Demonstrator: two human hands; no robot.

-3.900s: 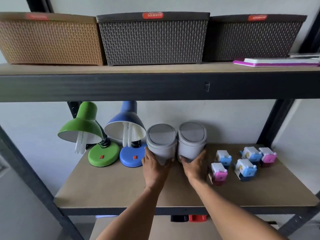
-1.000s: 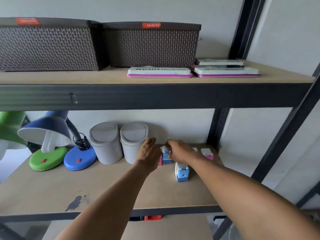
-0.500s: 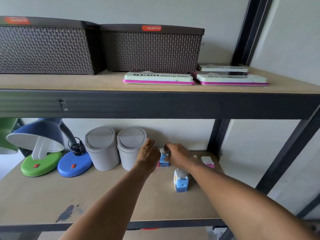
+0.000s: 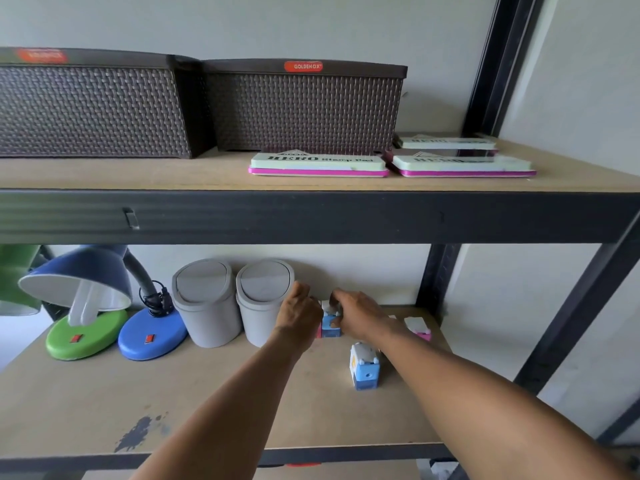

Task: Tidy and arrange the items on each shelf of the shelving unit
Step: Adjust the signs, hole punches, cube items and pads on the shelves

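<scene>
Two scuffed wooden shelves point(image 4: 104, 393) on black framing face us; our left hand point(image 4: 299, 315) and right hand point(image 4: 360, 315) pinch small blue toys point(image 4: 329, 323).

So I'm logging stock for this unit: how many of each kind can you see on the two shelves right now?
Woven baskets: 2
Stamp pads: 3
Desk lamps: 2
Grey bins: 2
Small sharpeners: at least 4, some hidden behind the hands
Total: at least 13
</scene>
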